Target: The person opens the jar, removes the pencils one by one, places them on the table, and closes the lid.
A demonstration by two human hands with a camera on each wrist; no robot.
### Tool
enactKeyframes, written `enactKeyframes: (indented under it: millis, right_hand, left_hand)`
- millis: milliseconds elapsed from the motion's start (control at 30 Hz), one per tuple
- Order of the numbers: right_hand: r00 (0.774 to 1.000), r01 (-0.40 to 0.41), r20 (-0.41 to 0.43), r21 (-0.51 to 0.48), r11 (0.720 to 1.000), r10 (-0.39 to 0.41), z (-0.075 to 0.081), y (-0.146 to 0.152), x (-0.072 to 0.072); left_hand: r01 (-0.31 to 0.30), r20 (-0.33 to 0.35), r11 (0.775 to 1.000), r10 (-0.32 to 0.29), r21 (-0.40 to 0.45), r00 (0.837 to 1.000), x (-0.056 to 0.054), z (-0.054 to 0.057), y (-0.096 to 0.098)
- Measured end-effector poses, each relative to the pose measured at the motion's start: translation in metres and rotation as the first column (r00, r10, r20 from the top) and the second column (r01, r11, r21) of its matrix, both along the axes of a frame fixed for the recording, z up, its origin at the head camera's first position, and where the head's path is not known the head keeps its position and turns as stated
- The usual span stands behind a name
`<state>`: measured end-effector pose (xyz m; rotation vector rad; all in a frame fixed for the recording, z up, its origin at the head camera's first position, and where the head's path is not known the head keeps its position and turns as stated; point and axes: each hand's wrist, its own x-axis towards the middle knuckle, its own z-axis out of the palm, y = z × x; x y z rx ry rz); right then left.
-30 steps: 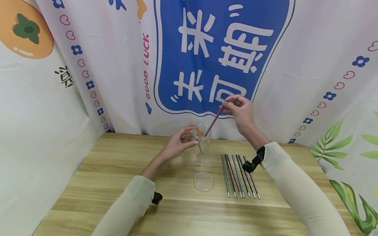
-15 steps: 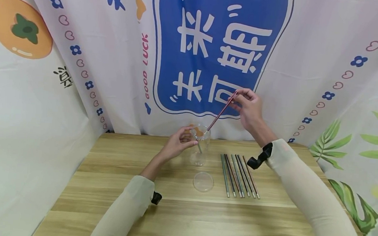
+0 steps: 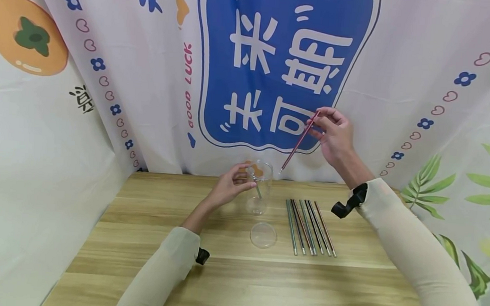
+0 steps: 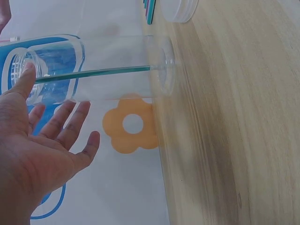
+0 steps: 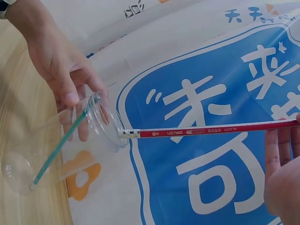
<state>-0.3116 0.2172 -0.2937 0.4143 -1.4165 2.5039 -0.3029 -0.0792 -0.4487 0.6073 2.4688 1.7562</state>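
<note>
My left hand (image 3: 228, 186) holds a clear jar (image 3: 265, 194) near its open neck, thumb on one side and fingers on the other. The jar stands upright on the table. Inside it leans a green pencil (image 4: 103, 72), slanting from the base to the neck. Up and to the right, my right hand (image 3: 336, 133) pinches a red pencil (image 5: 211, 130) by its upper end. The pencil's silver ferrule end points down toward the jar. In the head view that end hangs in the air just right of the jar's mouth.
A clear round lid (image 3: 263, 235) lies on the wooden table (image 3: 202, 282) in front of the jar. To its right, several pencils (image 3: 308, 228) lie side by side, silver ends toward me. A printed curtain (image 3: 161, 133) hangs close behind the jar.
My right hand has moved up and to the right, drawing the red pencil's lower end out of the jar's mouth. My left hand and the jar have stayed in place.
</note>
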Motion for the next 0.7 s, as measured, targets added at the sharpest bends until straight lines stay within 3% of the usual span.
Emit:
enactKeyframes:
  millis: [300, 700]
  right_hand:
    - [0.998, 0.015, 0.063, 0.087, 0.996, -0.021, -0.005, 0.016, 0.008]
    - [0.987, -0.039, 0.161, 0.235, 0.971, 0.0, -0.019, 0.044, 0.018]
  left_hand:
    - [-0.002, -0.01, 1.0, 0.002, -0.005, 1.0, -0.001, -0.001, 0.001]
    - [-0.006, -0.009, 1.0, 0.006, -0.011, 1.0, -0.002, -0.001, 0.001]
